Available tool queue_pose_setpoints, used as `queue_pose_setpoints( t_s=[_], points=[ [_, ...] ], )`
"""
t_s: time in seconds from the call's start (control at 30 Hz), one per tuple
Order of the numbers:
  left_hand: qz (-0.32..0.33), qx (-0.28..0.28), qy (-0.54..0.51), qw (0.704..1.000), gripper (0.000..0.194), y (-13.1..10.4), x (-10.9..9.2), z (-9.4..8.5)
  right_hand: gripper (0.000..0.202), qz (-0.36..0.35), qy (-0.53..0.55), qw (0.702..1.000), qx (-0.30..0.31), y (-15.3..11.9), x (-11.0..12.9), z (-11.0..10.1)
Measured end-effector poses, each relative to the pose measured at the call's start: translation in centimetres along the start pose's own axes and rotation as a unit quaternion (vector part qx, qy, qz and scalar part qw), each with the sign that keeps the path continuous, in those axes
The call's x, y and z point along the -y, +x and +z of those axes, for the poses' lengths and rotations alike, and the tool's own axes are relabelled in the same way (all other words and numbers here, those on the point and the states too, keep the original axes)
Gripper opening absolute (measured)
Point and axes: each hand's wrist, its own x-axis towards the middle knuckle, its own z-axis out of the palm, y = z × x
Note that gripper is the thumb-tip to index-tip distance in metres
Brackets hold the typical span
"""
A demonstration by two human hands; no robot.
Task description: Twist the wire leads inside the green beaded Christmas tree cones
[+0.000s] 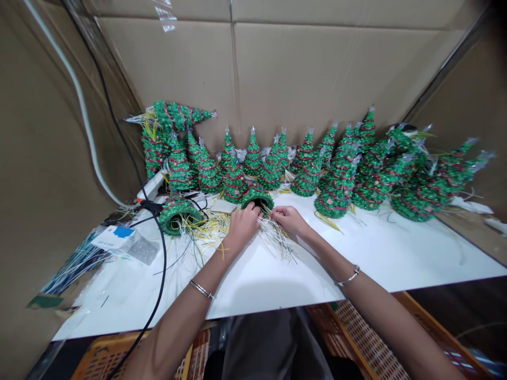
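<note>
A small green tinsel Christmas tree (258, 194) lies on its side at the middle of the table, its hollow base facing me. My left hand (244, 224) is at the opening's lower edge, fingers curled on the rim and the wires there. Just right of the opening, my right hand (288, 217) pinches thin white wires that come out of the base. A bundle of white wires (277, 240) spreads on the table below both hands. To the left, another tree (177, 207) lies with its hollow base towards me, yellow and white wires (209, 232) around it.
Several decorated trees (273, 166) stand along the cardboard wall (277, 74). More trees lie heaped at right (423, 195). A black cable (163, 264) crosses the left side, near a white box (114, 237) and bundled wires (75, 264). Orange crates (364, 338) sit below the table.
</note>
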Motion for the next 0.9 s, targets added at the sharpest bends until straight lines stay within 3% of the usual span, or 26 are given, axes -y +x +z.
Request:
queue_pose_setpoints(
  t_s=[0.3,0.6,0.9],
  points=[
    [0.021,-0.059,-0.06,0.996,0.03,-0.4,0.4,0.8,0.022,0.03,0.026,0.999,0.037,-0.1,1.0,-0.3],
    [0.094,-0.096,-0.026,0.991,0.04,0.2,1.2,1.9,0.025,0.079,0.17,0.98,0.065,0.1,-0.3,0.1],
    [0.143,-0.108,-0.004,0.984,0.036,0.4,1.5,2.4,0.029,0.1,0.207,0.971,0.068,0.0,0.1,-0.1]
  ],
)
